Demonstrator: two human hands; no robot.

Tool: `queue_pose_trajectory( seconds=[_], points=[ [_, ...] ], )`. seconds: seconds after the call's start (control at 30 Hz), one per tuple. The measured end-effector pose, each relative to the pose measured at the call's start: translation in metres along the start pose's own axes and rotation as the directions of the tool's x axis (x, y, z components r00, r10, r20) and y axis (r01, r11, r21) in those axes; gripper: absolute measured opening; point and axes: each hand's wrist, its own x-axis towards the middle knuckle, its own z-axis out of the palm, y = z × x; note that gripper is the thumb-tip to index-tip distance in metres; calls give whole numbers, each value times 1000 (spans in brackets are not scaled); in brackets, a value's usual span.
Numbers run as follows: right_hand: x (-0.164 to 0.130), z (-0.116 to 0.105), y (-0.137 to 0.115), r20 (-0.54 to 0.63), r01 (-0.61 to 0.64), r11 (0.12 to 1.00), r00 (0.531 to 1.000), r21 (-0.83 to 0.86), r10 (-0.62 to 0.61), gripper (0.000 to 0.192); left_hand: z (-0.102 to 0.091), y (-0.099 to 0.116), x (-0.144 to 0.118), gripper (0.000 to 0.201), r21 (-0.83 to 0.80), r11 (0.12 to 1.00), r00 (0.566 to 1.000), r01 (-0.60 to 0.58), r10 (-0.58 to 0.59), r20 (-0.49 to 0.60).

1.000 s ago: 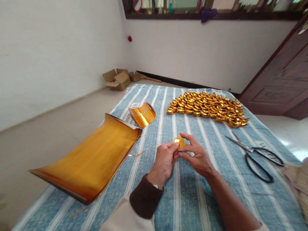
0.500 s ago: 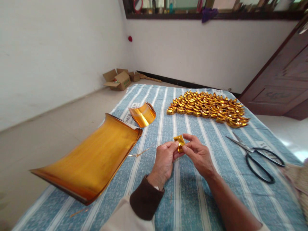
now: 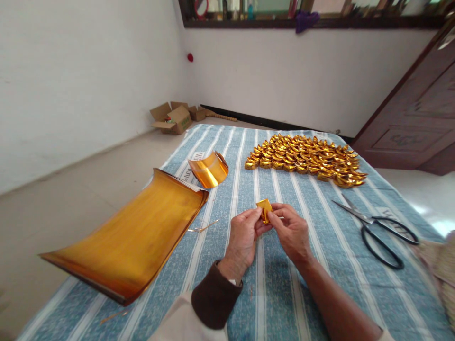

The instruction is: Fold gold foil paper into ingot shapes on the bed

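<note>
Along the left edge of the cloth-covered bench (image 3: 263, 289), large gold sheets (image 3: 131, 232) lie curled, one corner jutting past that edge; a smaller curved gold stack (image 3: 210, 171) sits beyond them. Mid-bench, toward the near edge, the left hand (image 3: 242, 239) pinches the folded gold piece (image 3: 263, 205) from its left side. The piece's long axis runs roughly toward the far edge, its far end leaning slightly left. The right hand (image 3: 293, 232) grips its near right side, thumb on top. Folding or creasing seems in hand; the next move calls for a steady left pinch while the right thumb works the crease. Gold boat-shaped pieces (image 3: 305, 155) cluster near the far right corner; scissors (image 3: 368, 220) lie by the right edge.
</note>
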Motion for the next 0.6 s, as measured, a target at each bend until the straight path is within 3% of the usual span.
queue_pose_trajectory(
  seconds=[0.6],
  points=[
    [-2,7,0,-106,89,978,988,-187,-110,24,8,-2,-3,26,29,998,997,-48,49,-58]
  ],
)
